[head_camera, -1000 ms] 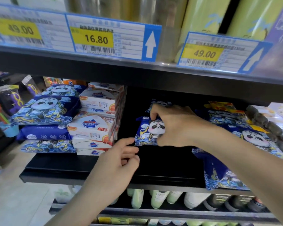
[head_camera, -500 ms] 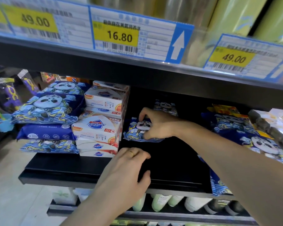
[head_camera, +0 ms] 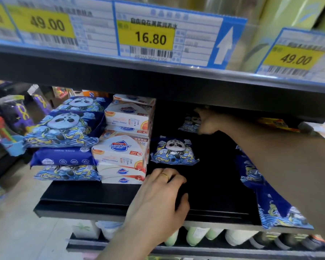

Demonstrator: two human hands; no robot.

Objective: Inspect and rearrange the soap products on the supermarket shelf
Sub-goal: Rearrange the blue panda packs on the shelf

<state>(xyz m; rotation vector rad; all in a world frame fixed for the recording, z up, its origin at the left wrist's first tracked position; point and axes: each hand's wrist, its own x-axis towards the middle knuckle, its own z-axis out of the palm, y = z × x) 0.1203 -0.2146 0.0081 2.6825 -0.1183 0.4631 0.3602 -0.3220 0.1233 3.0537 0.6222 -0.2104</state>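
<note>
My right hand reaches the rear panda pack behind the front panda pack; finger closure too blurred to tell. Left hand rests loosely curled, empty. Probably light, soft, crinkly; I'd pinch an edge.

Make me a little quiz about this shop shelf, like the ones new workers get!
1. True or false: the left hand holds a panda packet.
2. What lies alone on the black shelf, just right of the white soap boxes? A) small panda packet B) green bottle C) a towel
3. Fill in: the middle price tag reads ____.

Key:
1. False. It rests on the shelf, holding nothing.
2. A
3. 16.80. The right hand reaches far back under that tag, at another panda packet; blur hides whether it grips.
</note>
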